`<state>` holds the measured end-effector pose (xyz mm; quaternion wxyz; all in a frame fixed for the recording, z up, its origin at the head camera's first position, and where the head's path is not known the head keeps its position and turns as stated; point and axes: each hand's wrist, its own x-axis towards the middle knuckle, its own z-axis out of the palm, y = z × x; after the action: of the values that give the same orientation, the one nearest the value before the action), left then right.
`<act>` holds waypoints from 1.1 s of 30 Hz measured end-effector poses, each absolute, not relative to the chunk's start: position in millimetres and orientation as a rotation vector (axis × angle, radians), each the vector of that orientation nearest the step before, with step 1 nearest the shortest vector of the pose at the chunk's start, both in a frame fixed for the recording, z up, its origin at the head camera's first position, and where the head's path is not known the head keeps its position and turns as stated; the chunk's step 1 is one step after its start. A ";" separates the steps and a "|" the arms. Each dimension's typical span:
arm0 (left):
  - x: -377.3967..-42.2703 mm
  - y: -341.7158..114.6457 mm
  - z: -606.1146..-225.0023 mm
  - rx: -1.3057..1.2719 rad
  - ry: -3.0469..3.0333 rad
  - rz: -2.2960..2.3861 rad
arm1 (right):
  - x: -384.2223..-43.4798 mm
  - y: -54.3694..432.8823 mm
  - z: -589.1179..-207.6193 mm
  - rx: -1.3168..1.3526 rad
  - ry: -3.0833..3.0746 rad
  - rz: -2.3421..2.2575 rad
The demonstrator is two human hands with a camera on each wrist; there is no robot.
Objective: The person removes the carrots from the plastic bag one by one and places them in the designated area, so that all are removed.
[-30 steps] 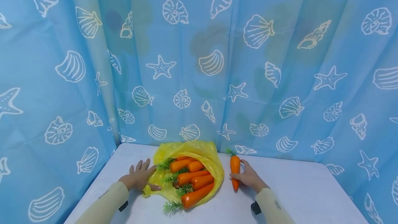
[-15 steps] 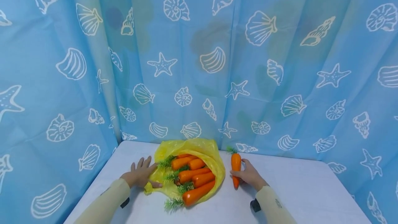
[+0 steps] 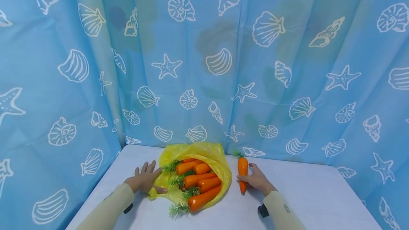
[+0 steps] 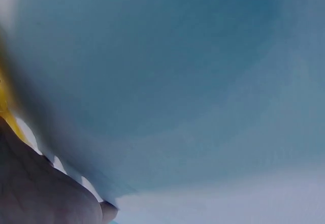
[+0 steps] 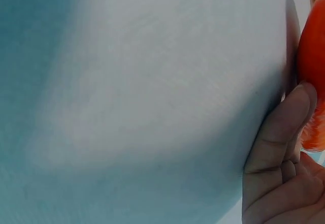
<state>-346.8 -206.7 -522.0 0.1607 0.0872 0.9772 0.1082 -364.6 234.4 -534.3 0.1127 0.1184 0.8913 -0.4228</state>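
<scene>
My right hand (image 3: 258, 180) holds a single orange carrot (image 3: 242, 168) with a green leafy top, thumb on the near side and fingers behind it. Its leafy end points away from me, its tip toward me. In the right wrist view, the thumb presses against the shiny carrot (image 5: 315, 51). My left hand (image 3: 145, 180) lies with fingers spread at the left edge of a yellow plastic bag (image 3: 225, 173), thumb over its near corner. Several carrots (image 3: 204, 199) lie in the bag's mouth, leafy tops toward the left. The left wrist view catches only part of the hand (image 4: 40, 188).
The white table (image 3: 319, 191) reaches right of the held carrot and in front of both hands. A blue curtain (image 3: 198, 88) with white shells and starfish hangs behind the table and at its sides. A dark strap piece (image 3: 263, 211) sits at the right wrist.
The head view has shifted slightly, so the scene sits a little higher and to the right. Both hands, the held carrot and the bag stay as they were.
</scene>
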 end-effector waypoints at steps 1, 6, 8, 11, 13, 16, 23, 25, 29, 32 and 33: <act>-347.3 -206.5 -522.9 0.244 2.791 0.304 | -364.0 234.6 -533.8 0.343 2.612 -1.249; -347.9 -205.8 -524.1 0.270 2.804 0.301 | -361.7 235.1 -530.9 0.332 2.610 -1.261; -347.6 -205.6 -523.4 0.292 2.797 0.310 | -361.3 235.6 -530.3 0.342 2.613 -1.255; -347.5 -206.0 -524.5 0.287 2.791 0.314 | -361.4 235.9 -530.7 0.349 2.616 -1.240; -347.6 -206.5 -524.8 0.273 2.791 0.314 | -362.2 235.8 -531.7 0.352 2.614 -1.232; -348.8 -207.5 -525.6 0.259 2.793 0.305 | -363.9 235.1 -533.8 0.367 2.616 -1.214; -347.3 -206.6 -522.7 0.248 2.787 0.316 | -364.5 233.6 -536.5 0.392 2.625 -1.221; -346.2 -207.1 -522.7 0.244 2.785 0.313 | -363.3 232.8 -536.9 0.376 2.627 -1.225; -345.0 -208.7 -522.9 0.246 2.787 0.299 | -362.2 231.5 -537.2 0.371 2.618 -1.242; -346.0 -208.4 -524.2 0.266 2.789 0.302 | -362.7 232.5 -537.4 0.389 2.615 -1.248; -346.4 -208.0 -524.8 0.266 2.788 0.307 | -363.0 233.2 -537.7 0.395 2.616 -1.246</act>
<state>-346.4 -208.0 -524.8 0.1614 0.0932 0.9766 0.1074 -363.0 233.2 -537.7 0.1087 0.1341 0.8893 -0.4235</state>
